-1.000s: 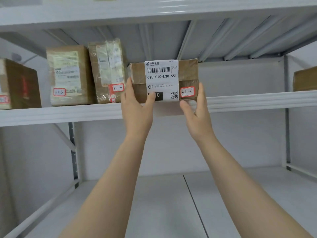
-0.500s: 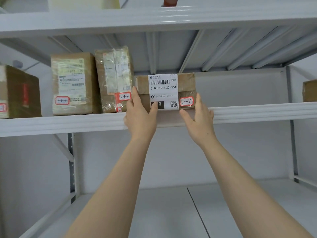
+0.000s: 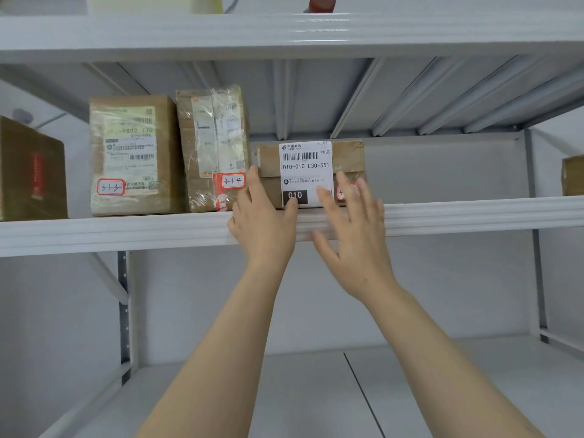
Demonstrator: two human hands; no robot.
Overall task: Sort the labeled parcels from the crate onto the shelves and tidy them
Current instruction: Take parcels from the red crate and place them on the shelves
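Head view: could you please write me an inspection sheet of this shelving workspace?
Surface: white metal middle shelf, parcels along its front edge.
Job's things: brown cardboard parcel labelled 010-010-L30-551 right of tape-wrapped parcel tagged 3-1-4 and brown parcel tagged 3-1-3; dark brown box far left; brown box at right edge.
Clutter: nothing seen.
Grippers: left hand touches the labelled parcel's lower left corner; right hand open, blurred, before its red-rimmed tag.
Cables: maybe one thin cord on top shelf.
Surroundings: cream object and red-brown object above, cropped; white lower shelf.

Likely parcel storeroom: labelled parcels (image 3: pixel 132 156), shelving (image 3: pixel 126 232).
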